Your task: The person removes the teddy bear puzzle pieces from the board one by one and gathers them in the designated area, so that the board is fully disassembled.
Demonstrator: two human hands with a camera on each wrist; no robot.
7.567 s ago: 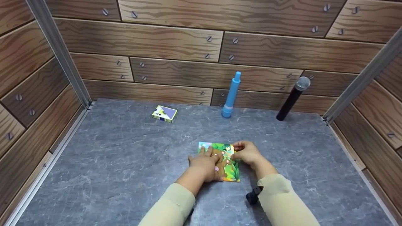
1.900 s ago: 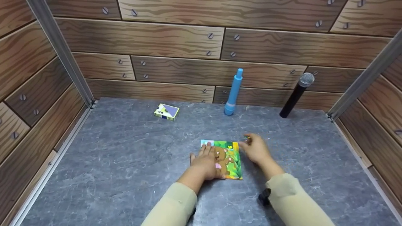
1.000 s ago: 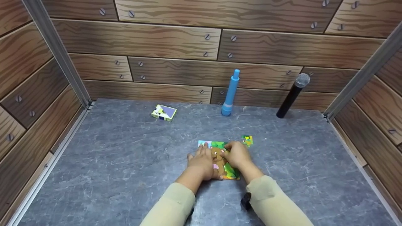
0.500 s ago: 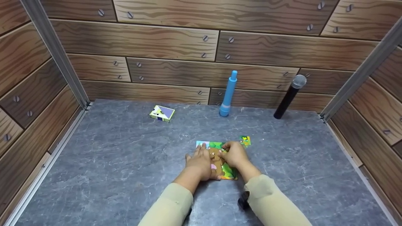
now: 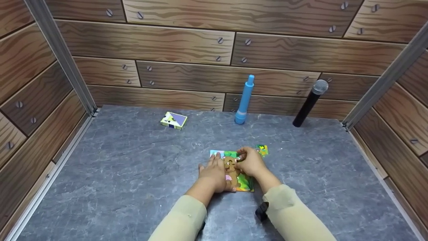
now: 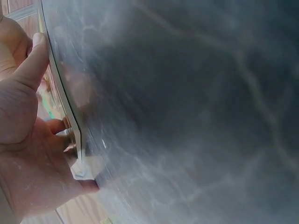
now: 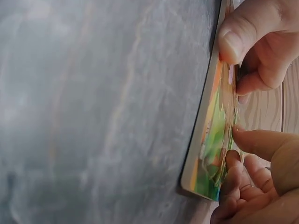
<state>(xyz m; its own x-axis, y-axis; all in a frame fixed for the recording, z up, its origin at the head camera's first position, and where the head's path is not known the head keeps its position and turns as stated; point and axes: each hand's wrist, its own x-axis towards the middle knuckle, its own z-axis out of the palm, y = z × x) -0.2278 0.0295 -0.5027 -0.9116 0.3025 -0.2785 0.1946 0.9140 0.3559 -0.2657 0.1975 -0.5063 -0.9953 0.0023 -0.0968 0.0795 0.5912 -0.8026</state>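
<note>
I see the left hand (image 5: 214, 175), fingers spread, likely steadying the bear puzzle (image 5: 233, 177); whether the right hand (image 5: 252, 164) pinches, I cannot tell.

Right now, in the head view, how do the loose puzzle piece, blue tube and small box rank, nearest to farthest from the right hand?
From the right hand:
1. Loose puzzle piece: just beyond the hand, slightly right.
2. Blue tube: farther back, almost straight ahead.
3. Small box: farther back too, well to the left.
</note>
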